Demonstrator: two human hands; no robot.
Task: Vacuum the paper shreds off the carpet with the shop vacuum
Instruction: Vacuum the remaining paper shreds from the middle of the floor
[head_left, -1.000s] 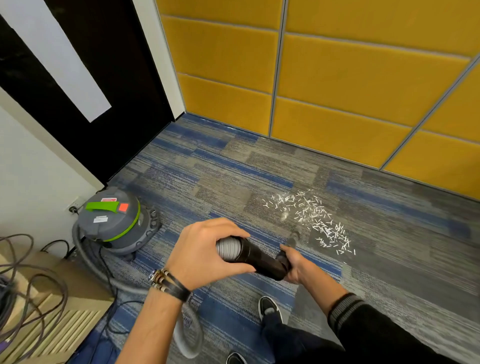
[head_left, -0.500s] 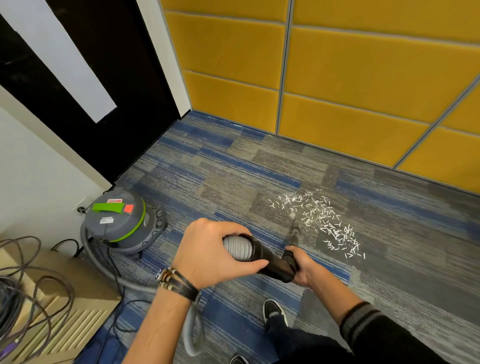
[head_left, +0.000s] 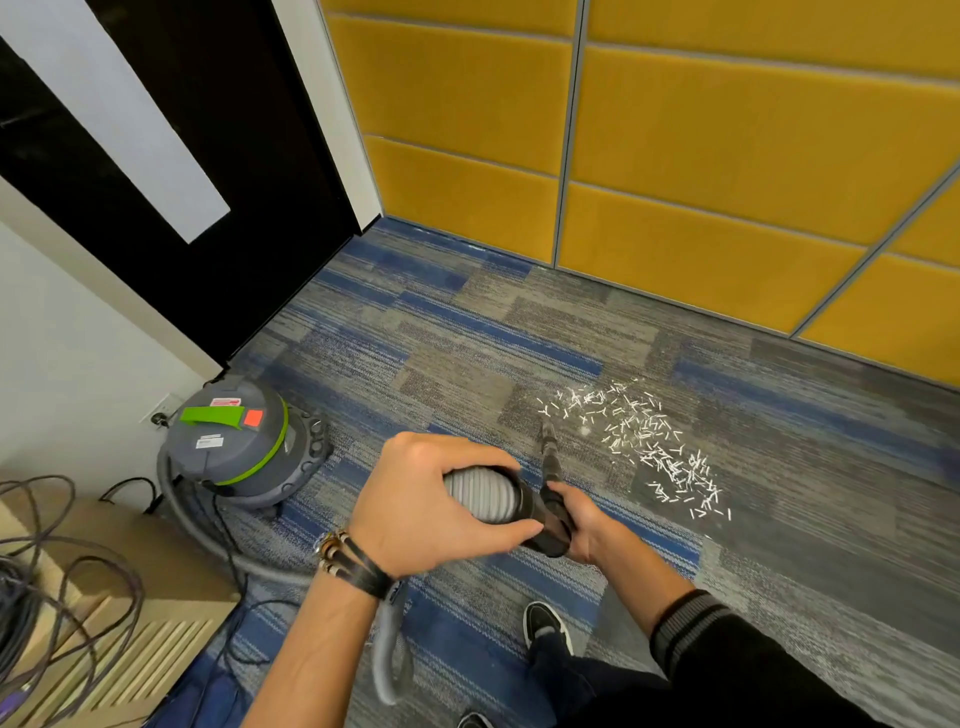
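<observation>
**Nozzle tip meeting the left fringe of the shreds**

Nearest the person, the left hand (head_left: 436, 504) is curling round the grey ribbed hose (head_left: 475, 493) where it enters the black wand (head_left: 535, 512). The right hand (head_left: 584, 525) is gripping the wand's front end, fingers wrapped beneath it. Beyond them the narrow nozzle (head_left: 548, 449) is slanting down to the carpet (head_left: 805, 561), its tip sitting at the left fringe of the paper shreds (head_left: 644, 441). These are lying in a loose band across the middle of the carpet, well apart from the yellow wall (head_left: 701, 156). The shop vacuum (head_left: 234, 441) is standing at the carpet's left edge.

The sweep is probably just starting. A nozzle this narrow is likely calling for slow, overlapping passes rightward, with the tip low so light shreds are not being pushed aside and the left hand feeding slack.
</observation>
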